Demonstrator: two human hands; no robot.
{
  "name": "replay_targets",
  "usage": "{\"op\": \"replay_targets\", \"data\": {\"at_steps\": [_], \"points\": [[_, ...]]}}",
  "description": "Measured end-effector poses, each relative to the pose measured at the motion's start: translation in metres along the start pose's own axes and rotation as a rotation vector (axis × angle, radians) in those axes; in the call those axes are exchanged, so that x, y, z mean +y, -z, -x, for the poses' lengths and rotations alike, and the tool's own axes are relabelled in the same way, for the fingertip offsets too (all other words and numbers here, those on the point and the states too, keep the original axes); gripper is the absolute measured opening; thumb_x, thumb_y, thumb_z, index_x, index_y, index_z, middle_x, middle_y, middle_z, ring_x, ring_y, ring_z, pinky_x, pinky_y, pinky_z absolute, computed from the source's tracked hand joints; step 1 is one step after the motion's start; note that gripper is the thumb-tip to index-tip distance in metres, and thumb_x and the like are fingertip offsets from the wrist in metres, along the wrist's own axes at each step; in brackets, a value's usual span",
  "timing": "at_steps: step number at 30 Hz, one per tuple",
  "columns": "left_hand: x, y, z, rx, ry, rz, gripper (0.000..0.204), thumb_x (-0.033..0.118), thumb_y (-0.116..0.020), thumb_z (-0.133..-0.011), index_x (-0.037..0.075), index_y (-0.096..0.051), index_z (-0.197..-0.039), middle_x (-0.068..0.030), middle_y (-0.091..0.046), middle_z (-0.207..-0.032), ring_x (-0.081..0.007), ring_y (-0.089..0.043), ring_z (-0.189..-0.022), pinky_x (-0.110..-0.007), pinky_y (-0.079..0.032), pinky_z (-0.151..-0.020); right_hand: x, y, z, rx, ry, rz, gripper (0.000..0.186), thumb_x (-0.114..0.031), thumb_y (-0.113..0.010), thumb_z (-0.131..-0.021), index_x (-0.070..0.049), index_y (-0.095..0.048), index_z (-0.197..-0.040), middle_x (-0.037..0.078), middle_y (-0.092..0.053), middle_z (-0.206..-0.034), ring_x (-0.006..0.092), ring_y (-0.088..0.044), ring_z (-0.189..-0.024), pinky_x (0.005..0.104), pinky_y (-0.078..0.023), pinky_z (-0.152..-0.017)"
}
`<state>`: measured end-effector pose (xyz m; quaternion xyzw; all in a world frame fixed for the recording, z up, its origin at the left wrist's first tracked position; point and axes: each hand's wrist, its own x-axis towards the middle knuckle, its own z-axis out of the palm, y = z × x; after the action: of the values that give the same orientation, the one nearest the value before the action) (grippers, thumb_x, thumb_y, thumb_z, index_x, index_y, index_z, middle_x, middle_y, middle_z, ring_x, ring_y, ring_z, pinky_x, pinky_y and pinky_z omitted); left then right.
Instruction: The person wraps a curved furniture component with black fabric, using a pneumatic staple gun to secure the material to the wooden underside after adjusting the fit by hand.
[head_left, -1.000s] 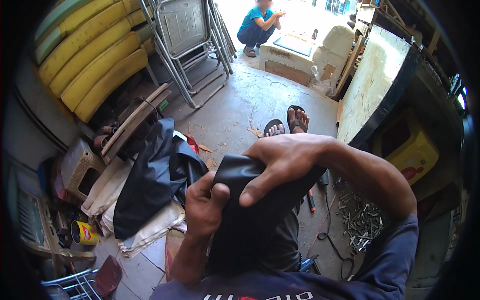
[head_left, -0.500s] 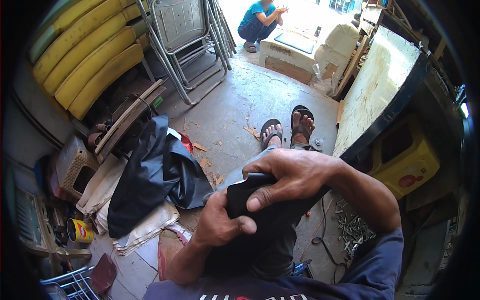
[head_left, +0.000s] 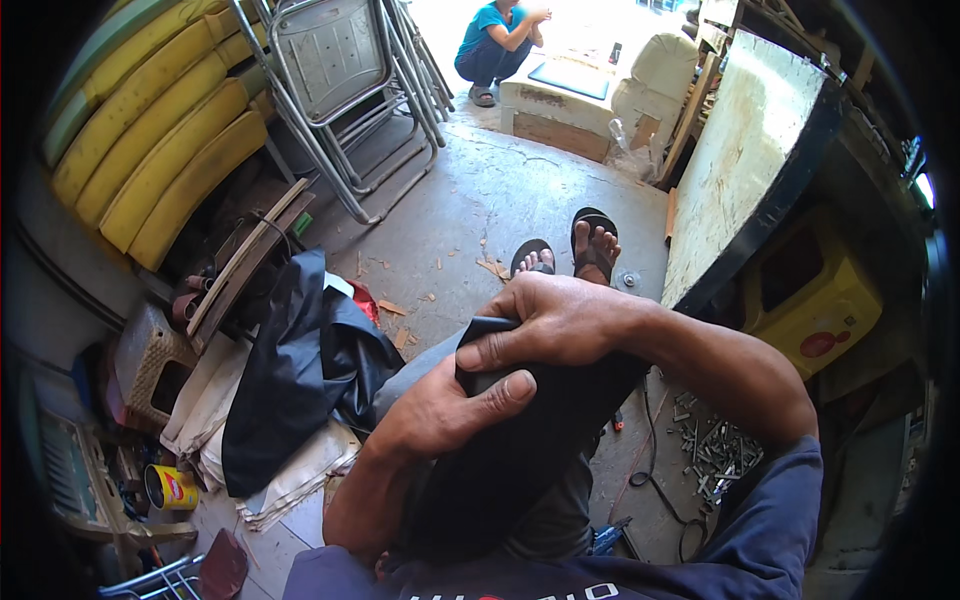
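My left hand (head_left: pixel 445 410) grips the near left part of a black, leather-like sheet (head_left: pixel 530 450) that lies across my lap, its thumb over the material. My right hand (head_left: pixel 565 320) holds the folded upper edge, thumb pressed on top close to the left thumb; fingers under the sheet are hidden. More black material (head_left: pixel 290 370) lies to the left on pale folded fabric (head_left: pixel 290 480). My sandaled feet (head_left: pixel 590 240) show beyond my hands.
Stacked yellow foam pads (head_left: pixel 160 160) and folded metal chairs (head_left: pixel 330 70) stand left. Leaning board (head_left: pixel 730 170), yellow plastic stool (head_left: pixel 820 290), cord (head_left: pixel 650 480) and metal pieces (head_left: pixel 710 450) are right. A person in blue (head_left: pixel 490 45) squats beyond, beside a pale upholstered piece (head_left: pixel 650 70).
My left hand has turned, its thumb moving right over the sheet. My right hand moved down, then back up and left along the folded edge.
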<state>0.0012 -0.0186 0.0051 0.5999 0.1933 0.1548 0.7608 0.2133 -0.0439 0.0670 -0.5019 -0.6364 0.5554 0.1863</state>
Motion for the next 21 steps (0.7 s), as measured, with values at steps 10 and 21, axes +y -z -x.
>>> {"op": "replay_targets", "data": {"at_steps": [10,21], "points": [[-0.061,-0.039,-0.027,0.051,0.158,0.716,0.079,0.053,-0.047,-0.104,-0.007,-0.028,-0.152,-0.0237,-0.046,-0.148,-0.0283,-0.052,-0.137,-0.039,-0.047,-0.115,0.036,0.006,0.008,0.038,-0.071,0.118,0.042,-0.042,-0.066,-0.100,-0.003,-0.067,-0.084,-0.004,-0.054,-0.068,0.0063,-0.048,-0.063,0.0288,-0.041,-0.059],[-0.048,-0.073,-0.039,0.065,0.148,0.351,0.060,0.033,-0.042,-0.111,-0.015,-0.034,-0.146,-0.0299,-0.053,-0.138,-0.0292,-0.061,-0.126,-0.040,-0.052,-0.108,0.023,0.009,-0.004,-0.113,0.115,0.356,0.054,-0.053,-0.075,-0.086,0.000,-0.074,-0.076,0.012,-0.065,-0.064,0.0210,-0.062,-0.060,0.0398,-0.049,-0.060]]}}
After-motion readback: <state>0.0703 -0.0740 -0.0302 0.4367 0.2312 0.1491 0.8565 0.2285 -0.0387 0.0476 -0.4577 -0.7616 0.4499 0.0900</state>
